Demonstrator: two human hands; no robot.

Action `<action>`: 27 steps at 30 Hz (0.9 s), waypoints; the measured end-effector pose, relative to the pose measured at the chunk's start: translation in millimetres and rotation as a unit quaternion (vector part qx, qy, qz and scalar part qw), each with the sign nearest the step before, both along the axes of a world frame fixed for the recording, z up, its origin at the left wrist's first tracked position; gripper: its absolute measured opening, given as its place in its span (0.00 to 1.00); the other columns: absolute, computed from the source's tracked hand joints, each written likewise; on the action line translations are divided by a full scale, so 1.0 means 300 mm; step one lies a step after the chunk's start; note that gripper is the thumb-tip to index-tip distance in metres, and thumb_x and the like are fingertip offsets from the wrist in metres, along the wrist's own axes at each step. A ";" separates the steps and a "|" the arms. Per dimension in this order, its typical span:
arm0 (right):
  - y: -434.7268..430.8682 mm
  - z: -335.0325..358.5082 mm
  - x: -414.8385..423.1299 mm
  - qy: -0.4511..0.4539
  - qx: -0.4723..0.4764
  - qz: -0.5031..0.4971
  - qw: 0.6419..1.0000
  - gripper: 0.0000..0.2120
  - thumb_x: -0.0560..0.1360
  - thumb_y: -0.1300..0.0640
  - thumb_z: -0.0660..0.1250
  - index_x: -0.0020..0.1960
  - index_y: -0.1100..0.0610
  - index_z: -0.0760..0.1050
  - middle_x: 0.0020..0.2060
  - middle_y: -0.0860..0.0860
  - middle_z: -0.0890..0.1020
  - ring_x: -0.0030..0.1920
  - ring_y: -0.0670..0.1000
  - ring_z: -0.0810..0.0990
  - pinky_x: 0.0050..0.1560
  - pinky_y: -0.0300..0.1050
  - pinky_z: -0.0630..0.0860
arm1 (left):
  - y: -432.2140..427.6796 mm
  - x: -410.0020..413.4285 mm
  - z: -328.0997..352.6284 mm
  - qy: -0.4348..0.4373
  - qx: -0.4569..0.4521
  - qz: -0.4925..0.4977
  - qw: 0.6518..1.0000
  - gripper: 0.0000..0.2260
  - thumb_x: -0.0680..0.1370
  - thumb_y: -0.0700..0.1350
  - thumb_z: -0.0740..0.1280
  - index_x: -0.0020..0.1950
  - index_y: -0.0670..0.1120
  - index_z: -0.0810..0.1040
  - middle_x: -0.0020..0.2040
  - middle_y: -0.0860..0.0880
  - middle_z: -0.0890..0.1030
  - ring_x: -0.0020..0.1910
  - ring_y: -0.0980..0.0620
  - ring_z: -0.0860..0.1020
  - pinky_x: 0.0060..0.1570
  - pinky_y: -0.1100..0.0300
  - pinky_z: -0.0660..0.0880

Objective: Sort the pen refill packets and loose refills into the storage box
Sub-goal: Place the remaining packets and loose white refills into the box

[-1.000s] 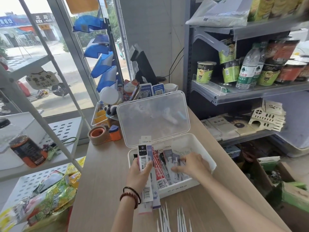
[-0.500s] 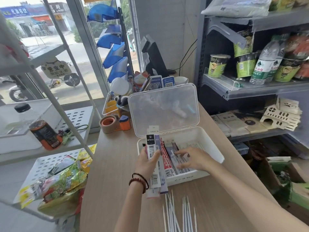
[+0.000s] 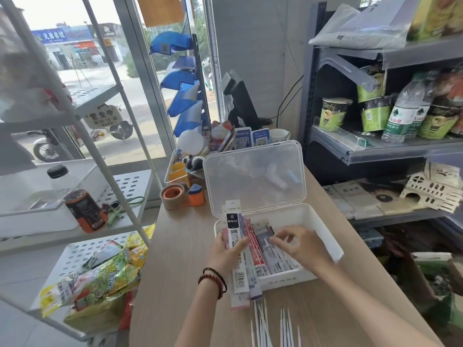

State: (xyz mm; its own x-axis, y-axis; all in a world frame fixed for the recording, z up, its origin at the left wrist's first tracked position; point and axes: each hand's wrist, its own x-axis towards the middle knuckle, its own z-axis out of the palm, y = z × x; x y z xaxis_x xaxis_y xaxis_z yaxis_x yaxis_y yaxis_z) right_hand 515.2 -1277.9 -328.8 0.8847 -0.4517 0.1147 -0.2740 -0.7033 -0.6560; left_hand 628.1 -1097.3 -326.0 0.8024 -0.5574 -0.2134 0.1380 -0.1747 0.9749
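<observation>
The right hand [image 3: 298,244] no longer lies flat: its fingers are bent, tips on the boxed packets [image 3: 265,256]; blur hides whether its grip pinches one. At bottom centre, loose refills [image 3: 273,329] lie on the worktop [image 3: 175,284]. Above them, the left hand [image 3: 225,254] has its grip clasped round a packet bundle [image 3: 234,234], upright at the left rim of the storage box [image 3: 323,236].

Bright daylight is admitted through the tall glass window [image 3: 75,83] at the left, where the sky is blown out to white. Only faint, soft shadows are cast on the pale wooden table [image 3: 175,284]. The dark grey metal shelves [image 3: 400,151] at the right are left dimmer. The white metal rack poles [image 3: 86,144] are bowed towards the edges, and the right hand [image 3: 298,244] is smeared by motion.
</observation>
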 end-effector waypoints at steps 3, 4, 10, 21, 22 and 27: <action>0.053 0.031 0.003 -0.021 0.038 0.026 0.999 0.12 0.70 0.38 0.70 0.45 0.46 0.81 0.39 0.39 0.82 0.40 0.39 0.79 0.47 0.43 0.79 | 0.003 0.002 0.008 0.015 0.019 0.021 0.999 0.16 0.72 0.47 0.72 0.57 0.46 0.74 0.48 0.46 0.84 0.42 0.50 0.84 0.39 0.58 0.80; 0.084 0.046 0.005 -0.018 0.064 0.039 0.997 0.15 0.69 0.37 0.70 0.47 0.47 0.81 0.41 0.40 0.83 0.40 0.40 0.79 0.47 0.43 0.80 | 0.005 0.001 0.013 0.014 0.019 0.025 0.999 0.19 0.71 0.49 0.73 0.58 0.45 0.74 0.48 0.45 0.84 0.42 0.49 0.84 0.39 0.57 0.81; 0.267 0.063 0.033 -0.018 0.097 0.024 0.995 0.27 0.63 0.33 0.74 0.56 0.45 0.73 0.45 0.41 0.79 0.41 0.39 0.78 0.40 0.34 0.76 | 0.004 0.006 0.022 0.005 0.014 0.031 0.999 0.20 0.71 0.51 0.72 0.59 0.44 0.76 0.49 0.47 0.84 0.47 0.51 0.83 0.47 0.55 0.80; 0.253 0.079 0.089 -0.023 0.274 -0.012 0.961 0.24 0.65 0.45 0.78 0.56 0.55 0.77 0.45 0.49 0.85 0.43 0.46 0.85 0.40 0.41 0.83 | 0.115 0.021 0.064 0.113 -0.067 -0.049 0.990 0.10 0.77 0.36 0.65 0.58 0.40 0.75 0.49 0.41 0.82 0.42 0.46 0.83 0.38 0.55 0.81; 0.253 0.083 0.095 -0.024 0.282 -0.010 0.959 0.24 0.66 0.45 0.78 0.56 0.55 0.77 0.46 0.50 0.84 0.43 0.46 0.85 0.40 0.41 0.83 | 0.114 0.026 0.069 0.103 -0.067 -0.042 0.992 0.10 0.77 0.36 0.65 0.58 0.39 0.75 0.48 0.41 0.82 0.41 0.46 0.83 0.38 0.55 0.81; 0.266 0.101 0.121 -0.032 0.306 0.004 0.951 0.21 0.67 0.47 0.78 0.55 0.53 0.76 0.48 0.50 0.83 0.46 0.48 0.84 0.38 0.42 0.83 | 0.121 0.025 0.071 0.061 -0.081 0.003 0.995 0.09 0.76 0.36 0.66 0.56 0.41 0.76 0.50 0.40 0.82 0.43 0.46 0.82 0.44 0.53 0.81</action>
